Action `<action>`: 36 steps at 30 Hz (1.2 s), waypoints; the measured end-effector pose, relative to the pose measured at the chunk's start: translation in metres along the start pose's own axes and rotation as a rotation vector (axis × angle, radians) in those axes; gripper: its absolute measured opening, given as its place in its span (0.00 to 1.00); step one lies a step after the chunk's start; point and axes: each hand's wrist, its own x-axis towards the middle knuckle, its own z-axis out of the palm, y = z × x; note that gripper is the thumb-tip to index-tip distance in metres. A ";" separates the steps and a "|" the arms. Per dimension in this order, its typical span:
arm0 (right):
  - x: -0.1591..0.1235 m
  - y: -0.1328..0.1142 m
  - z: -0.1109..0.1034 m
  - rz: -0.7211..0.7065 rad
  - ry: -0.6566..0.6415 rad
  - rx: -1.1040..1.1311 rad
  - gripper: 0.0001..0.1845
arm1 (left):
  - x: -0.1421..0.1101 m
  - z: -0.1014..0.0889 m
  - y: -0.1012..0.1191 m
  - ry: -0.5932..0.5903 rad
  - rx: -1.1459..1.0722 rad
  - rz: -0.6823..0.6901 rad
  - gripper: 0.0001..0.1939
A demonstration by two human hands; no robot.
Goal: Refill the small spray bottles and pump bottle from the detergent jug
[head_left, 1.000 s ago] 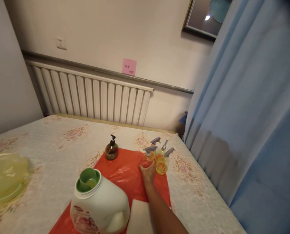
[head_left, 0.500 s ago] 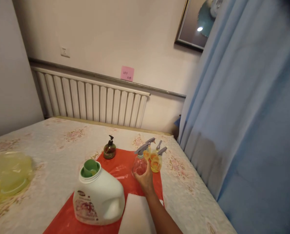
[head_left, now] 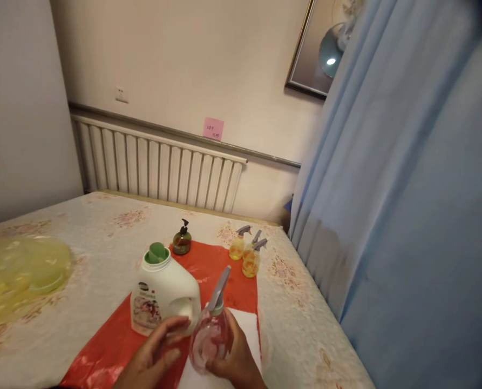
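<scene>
A clear, pinkish spray bottle [head_left: 210, 337] with a grey trigger head is gripped by my right hand [head_left: 237, 354], fingers round its right side. It is held above a white pad [head_left: 246, 327] on a red sheet [head_left: 99, 351]. To the left of the bottle, my left hand [head_left: 155, 354] has its fingers apart and holds nothing. Just behind that hand stands a large white detergent jug [head_left: 163, 292] with a green inner spout [head_left: 157, 253] and a handle opening. My left fingertips overlap the jug's lower edge in view; I cannot tell if they touch.
Several spray bottles of yellow liquid [head_left: 250, 266] stand at the sheet's far right corner. A dark green pump bottle [head_left: 181, 244] is at its far left. A yellow translucent plastic item [head_left: 18, 275] lies left on the floral tablecloth [head_left: 99, 232]. A blue curtain [head_left: 370, 189] hangs right.
My right hand has brought the clear spray bottle nearer, away from the yellow ones and over the white pad. My left hand has come into view beside it.
</scene>
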 end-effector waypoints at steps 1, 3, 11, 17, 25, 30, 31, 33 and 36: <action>-0.008 -0.006 0.004 0.017 -0.047 0.030 0.44 | 0.001 0.008 0.007 -0.022 0.021 0.055 0.29; -0.025 -0.010 0.010 0.072 -0.085 0.008 0.47 | 0.001 0.022 0.019 -0.084 0.036 0.096 0.31; -0.054 0.017 0.010 0.223 -0.002 -0.088 0.58 | -0.007 0.045 0.030 -0.252 -0.028 0.028 0.23; -0.052 0.019 0.008 0.143 -0.084 0.037 0.61 | -0.010 0.049 0.028 -0.254 -0.087 0.035 0.19; -0.056 0.021 0.008 0.142 -0.051 -0.052 0.60 | -0.012 0.056 0.024 -0.244 -0.129 0.059 0.13; -0.061 0.024 0.008 0.167 -0.002 -0.082 0.57 | -0.014 0.067 0.026 -0.104 -0.003 0.135 0.16; -0.062 0.024 0.008 0.157 0.003 -0.076 0.57 | -0.014 0.069 0.027 -0.078 0.021 0.144 0.17; -0.063 0.023 0.006 0.151 -0.014 -0.075 0.57 | -0.015 0.073 0.027 -0.063 0.043 0.149 0.18; -0.063 0.018 0.001 0.155 -0.037 -0.091 0.56 | -0.014 0.073 0.022 -0.138 0.039 0.145 0.16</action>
